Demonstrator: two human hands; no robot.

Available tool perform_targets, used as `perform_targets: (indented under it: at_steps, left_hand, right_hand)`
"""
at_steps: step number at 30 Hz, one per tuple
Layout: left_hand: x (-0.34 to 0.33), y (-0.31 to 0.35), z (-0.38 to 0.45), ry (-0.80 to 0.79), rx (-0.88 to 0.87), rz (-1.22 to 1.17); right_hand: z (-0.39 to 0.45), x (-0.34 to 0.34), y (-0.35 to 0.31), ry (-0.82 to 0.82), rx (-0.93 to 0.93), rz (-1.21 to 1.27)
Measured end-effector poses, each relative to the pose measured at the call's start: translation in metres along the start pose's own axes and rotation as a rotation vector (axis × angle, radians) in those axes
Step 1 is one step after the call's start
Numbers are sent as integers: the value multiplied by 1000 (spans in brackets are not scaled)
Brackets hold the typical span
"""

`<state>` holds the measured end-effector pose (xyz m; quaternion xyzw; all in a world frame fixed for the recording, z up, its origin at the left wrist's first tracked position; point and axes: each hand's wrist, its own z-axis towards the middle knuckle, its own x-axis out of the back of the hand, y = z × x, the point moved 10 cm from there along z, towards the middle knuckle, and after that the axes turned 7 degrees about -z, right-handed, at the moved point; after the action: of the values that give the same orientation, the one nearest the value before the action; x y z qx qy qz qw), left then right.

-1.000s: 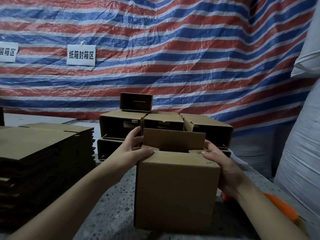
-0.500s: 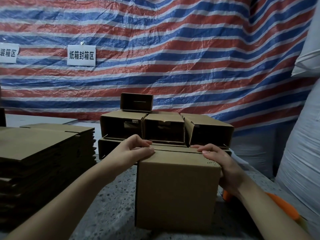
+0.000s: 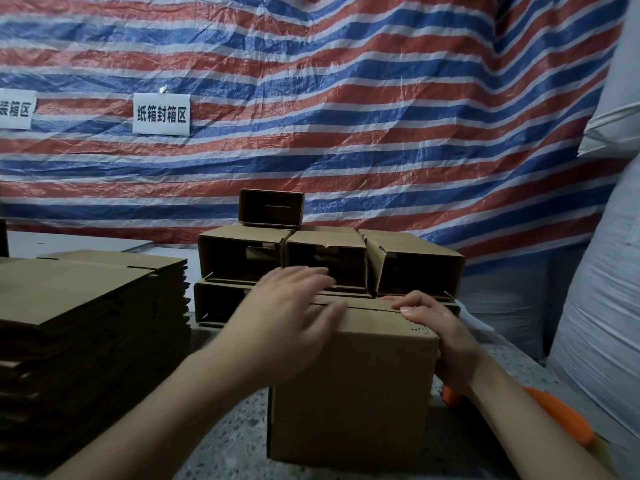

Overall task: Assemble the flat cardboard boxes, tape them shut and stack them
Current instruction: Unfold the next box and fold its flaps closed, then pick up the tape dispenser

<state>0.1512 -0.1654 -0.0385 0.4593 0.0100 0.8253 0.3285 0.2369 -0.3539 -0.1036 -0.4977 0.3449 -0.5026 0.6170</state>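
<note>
**Flaps down, both hands on the box**

The left hand (image 3: 294,317) is blurred, fingers spread flat and gripping nothing, across the top left of the cardboard box (image 3: 349,393). The right hand (image 3: 440,334) clasps its top right corner, thumb on the flap. The plain brown box stands upright on the speckled table (image 3: 221,445), flaps folded shut. Flat cardboard sheets (image 3: 79,327) crowd the left; stacked open boxes (image 3: 329,258) sit just behind.
</note>
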Motion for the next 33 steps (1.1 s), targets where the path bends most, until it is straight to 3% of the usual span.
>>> perform_targets:
  at_steps: [5,10,15,18,22,28,31,33]
  left_hand:
    - [-30,27,-7,-36,-117,229]
    - [-28,26,-8,25,-150,267]
    - [-22,28,-9,72,-185,271]
    - [-22,30,-10,91,-193,293]
    - [-23,30,-9,111,-188,346]
    - [-23,33,-10,120,-195,380]
    - [-22,32,-9,117,-186,382]
    - [-23,31,-9,114,-183,371]
  right_hand:
    - [0,1,0,-9,6,-6]
    - [-3,3,-7,-16,8,-83]
    - [-13,8,-63,96,256,-412]
    - [-18,-13,-84,39,354,-621]
    - [-11,-27,-67,29,229,-918]
    - [-8,-29,-65,-2,126,-911]
    - [-9,9,-76,176,133,-797]
    - [-13,47,-74,349,91,-1003]
